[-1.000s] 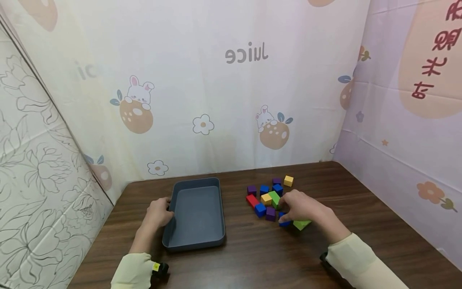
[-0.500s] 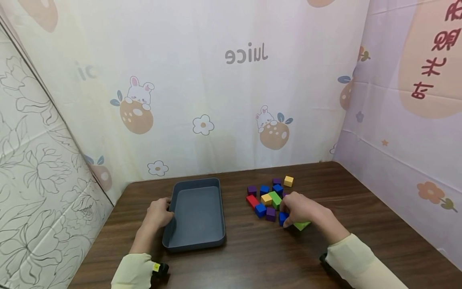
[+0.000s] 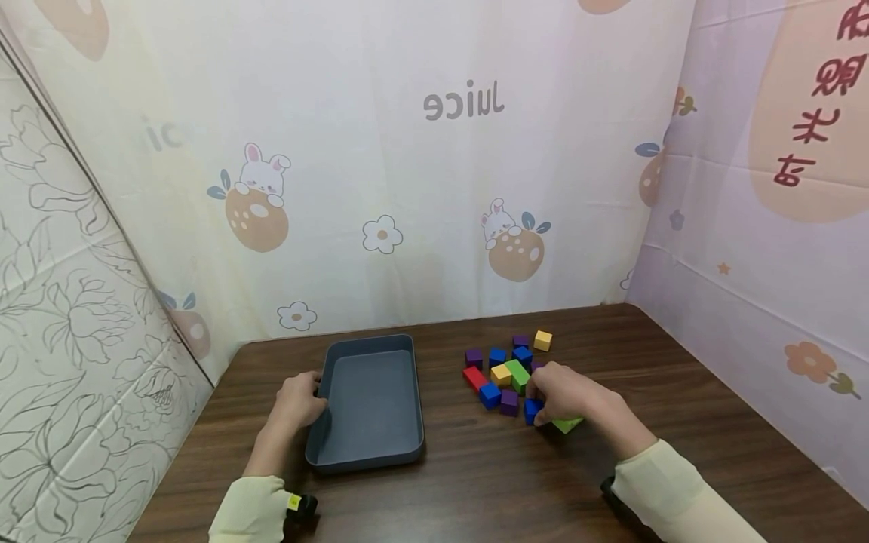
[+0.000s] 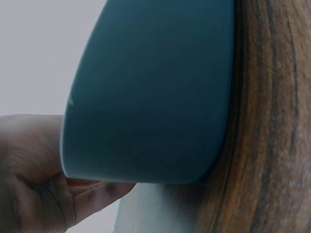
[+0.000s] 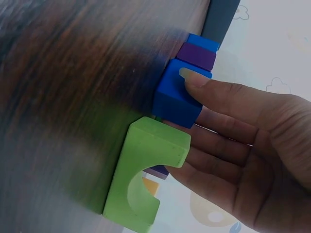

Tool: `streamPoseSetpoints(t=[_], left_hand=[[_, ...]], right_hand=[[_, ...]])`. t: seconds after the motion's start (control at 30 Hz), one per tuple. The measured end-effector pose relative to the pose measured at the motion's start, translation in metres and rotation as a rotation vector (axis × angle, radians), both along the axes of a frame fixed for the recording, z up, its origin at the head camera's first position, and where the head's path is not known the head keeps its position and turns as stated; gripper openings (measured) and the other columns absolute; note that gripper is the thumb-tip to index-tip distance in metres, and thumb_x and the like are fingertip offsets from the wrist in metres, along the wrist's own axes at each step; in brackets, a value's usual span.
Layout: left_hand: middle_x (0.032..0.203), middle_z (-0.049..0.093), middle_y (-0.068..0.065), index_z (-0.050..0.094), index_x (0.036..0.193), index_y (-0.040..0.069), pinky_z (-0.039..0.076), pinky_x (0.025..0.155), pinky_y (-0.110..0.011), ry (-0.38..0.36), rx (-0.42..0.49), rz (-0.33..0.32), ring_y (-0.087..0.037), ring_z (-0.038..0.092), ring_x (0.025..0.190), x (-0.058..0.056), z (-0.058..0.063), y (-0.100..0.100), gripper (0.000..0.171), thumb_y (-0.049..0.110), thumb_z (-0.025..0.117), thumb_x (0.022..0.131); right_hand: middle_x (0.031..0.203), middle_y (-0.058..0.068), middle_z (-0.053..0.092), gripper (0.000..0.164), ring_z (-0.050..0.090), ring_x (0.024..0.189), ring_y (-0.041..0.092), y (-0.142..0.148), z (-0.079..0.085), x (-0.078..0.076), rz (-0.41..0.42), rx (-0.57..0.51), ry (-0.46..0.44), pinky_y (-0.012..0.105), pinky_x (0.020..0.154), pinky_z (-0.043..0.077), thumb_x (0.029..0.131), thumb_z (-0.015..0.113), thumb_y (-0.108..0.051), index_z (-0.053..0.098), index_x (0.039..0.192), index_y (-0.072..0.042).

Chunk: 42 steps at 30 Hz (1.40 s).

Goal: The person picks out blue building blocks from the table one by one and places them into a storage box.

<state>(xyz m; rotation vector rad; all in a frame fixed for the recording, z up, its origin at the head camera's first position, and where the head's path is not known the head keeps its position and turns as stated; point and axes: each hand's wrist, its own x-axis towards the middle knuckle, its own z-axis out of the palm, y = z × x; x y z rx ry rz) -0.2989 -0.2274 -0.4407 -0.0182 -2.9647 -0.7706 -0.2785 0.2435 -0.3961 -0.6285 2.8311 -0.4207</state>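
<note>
At the left side of a dark grey rectangular tray (image 3: 366, 460), my left hand (image 3: 296, 403) grips the long side near its middle. In the left wrist view the tray wall (image 4: 150, 92) fills the centre and hides part of the fingers. My right hand (image 3: 570, 392) pinches a blue block (image 5: 177, 97), the thumb on its near face and fingers behind it. Right beside that block, a light green block with a half-round cutout (image 5: 141, 170) stands on the table, partly under the hand in the head view.
Left of my right hand lies a cluster of blocks: a red one (image 3: 475, 378), a green one (image 3: 517, 376), a yellow cube (image 3: 501, 375), a purple one (image 3: 509, 402) and several others. Another yellow cube (image 3: 543, 340) lies farther back. Printed curtains border the wooden table (image 3: 462, 483).
My right hand has shifted slightly right, its thumb moving onto the right side of the blue block, which shows more now. The left hand and tray stay put.
</note>
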Motion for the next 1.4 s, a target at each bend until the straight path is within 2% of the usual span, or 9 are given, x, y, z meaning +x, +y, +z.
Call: streamPoseSetpoints(t=[0.23, 0.4, 0.7, 1.0, 1.27, 1.4], left_hand=[[0.122, 0.070, -0.032, 0.063, 0.134, -0.013, 0.056, 0.091, -0.058, 0.000, -0.008, -0.005, -0.049, 0.067, 0.113, 0.000, 0.002, -0.001, 0.049, 0.001, 0.070, 0.088], [0.123, 0.070, -0.032, 0.063, 0.134, -0.012, 0.056, 0.093, -0.058, 0.000, -0.016, -0.005, -0.049, 0.067, 0.114, -0.001, 0.003, -0.001, 0.049, 0.002, 0.070, 0.088], [0.122, 0.070, -0.032, 0.064, 0.133, -0.012, 0.056, 0.092, -0.059, 0.013, -0.013, -0.013, -0.049, 0.067, 0.113, -0.001, -0.001, -0.001, 0.049, 0.001, 0.069, 0.087], [0.121, 0.071, -0.031, 0.064, 0.133, -0.012, 0.055, 0.093, -0.059, 0.011, -0.016, -0.018, -0.049, 0.067, 0.113, -0.001, -0.001, 0.000, 0.048, 0.001, 0.069, 0.087], [0.121, 0.071, -0.030, 0.065, 0.133, -0.011, 0.054, 0.095, -0.060, 0.018, -0.016, -0.020, -0.048, 0.067, 0.114, -0.002, 0.001, -0.001, 0.048, 0.002, 0.070, 0.087], [0.120, 0.072, -0.030, 0.065, 0.132, -0.011, 0.053, 0.096, -0.061, 0.025, -0.020, -0.027, -0.049, 0.067, 0.114, -0.001, 0.001, -0.001, 0.048, 0.001, 0.070, 0.086]], right_hand=[[0.096, 0.004, 0.071, 0.027, 0.059, 0.079, 0.018, -0.001, 0.004, 0.001, -0.024, 0.008, -0.023, 0.042, 0.076, 0.060, 0.079, 0.094, -0.012, 0.078, 0.101, -0.007], [0.096, 0.004, 0.072, 0.028, 0.060, 0.079, 0.017, 0.000, 0.013, 0.004, -0.007, 0.009, 0.002, 0.042, 0.078, 0.061, 0.080, 0.093, -0.013, 0.079, 0.102, -0.006], [0.094, 0.001, 0.072, 0.029, 0.059, 0.077, 0.015, -0.001, 0.021, 0.004, 0.017, -0.006, 0.046, 0.038, 0.075, 0.060, 0.081, 0.092, -0.014, 0.079, 0.104, -0.004], [0.082, -0.006, 0.067, 0.020, 0.054, 0.070, 0.012, -0.016, 0.031, 0.005, 0.083, -0.008, 0.128, 0.032, 0.067, 0.053, 0.083, 0.091, -0.018, 0.080, 0.097, -0.008], [0.072, -0.007, 0.058, 0.015, 0.048, 0.065, 0.011, -0.032, 0.035, 0.002, 0.115, -0.012, 0.146, 0.029, 0.061, 0.045, 0.086, 0.089, -0.017, 0.077, 0.090, -0.010], [0.076, -0.006, 0.063, 0.018, 0.053, 0.068, 0.012, -0.042, 0.036, 0.002, 0.100, -0.027, 0.138, 0.028, 0.063, 0.049, 0.087, 0.089, -0.017, 0.080, 0.099, -0.007]])
